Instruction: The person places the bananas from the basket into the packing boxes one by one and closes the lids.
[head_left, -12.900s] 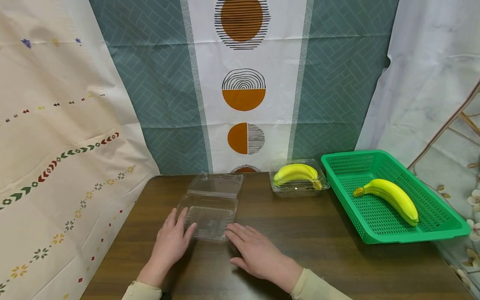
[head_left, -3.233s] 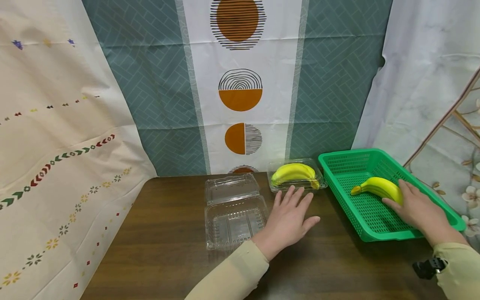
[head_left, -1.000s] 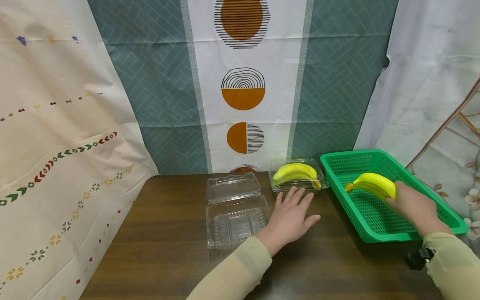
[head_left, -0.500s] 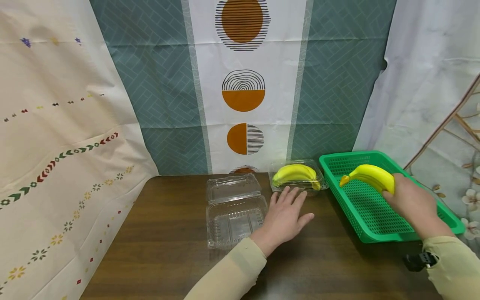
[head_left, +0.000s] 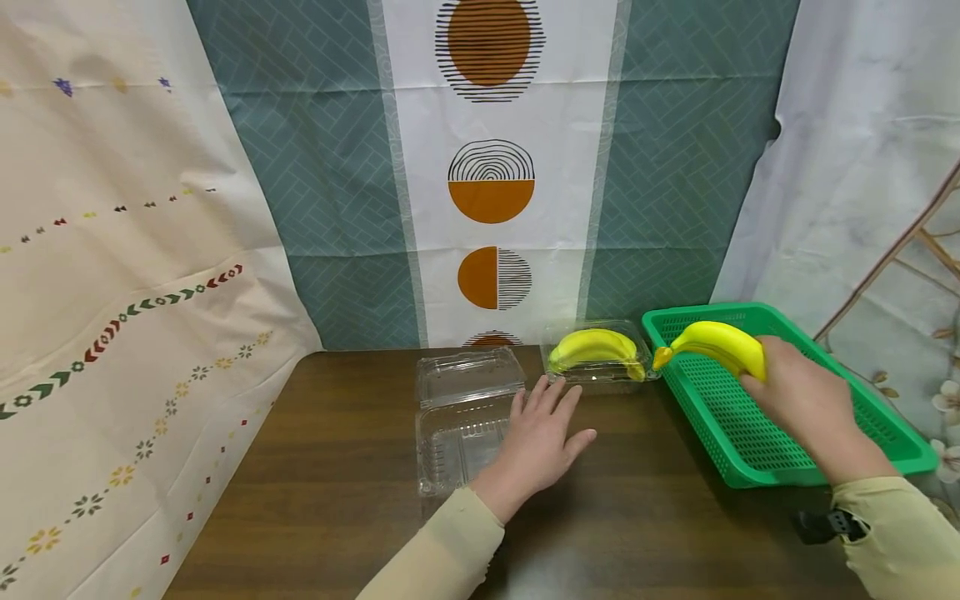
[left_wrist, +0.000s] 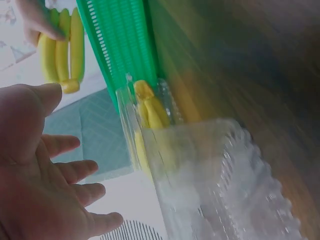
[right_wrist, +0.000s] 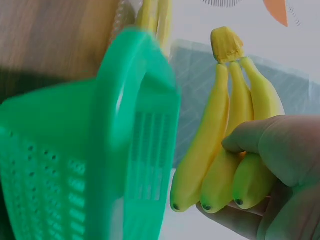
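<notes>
My right hand (head_left: 806,396) grips a bunch of bananas (head_left: 720,343) above the green basket. Three bananas joined at the stem show in the right wrist view, my thumb across the front of the bunch (right_wrist: 240,145) and fingers behind it. My left hand (head_left: 531,442) holds nothing; its fingers are spread over the right side of a clear plastic clamshell box (head_left: 450,450), hiding part of it. That box lies with its lid (head_left: 471,375) folded back. In the left wrist view the left hand (left_wrist: 45,165) is beside the box wall (left_wrist: 185,150).
The green basket (head_left: 731,462) stands at the right. A second clear clamshell box (head_left: 596,377), with bananas (head_left: 592,346) inside, sits at the back beside the basket. All stand on a dark wooden table (head_left: 322,483), with patterned cloths (head_left: 330,167) hanging behind and at the sides.
My right hand took hold of the bananas in the basket, lifted them and carried them left toward its left rim. The left hand has shifted slightly left, over the opened box.
</notes>
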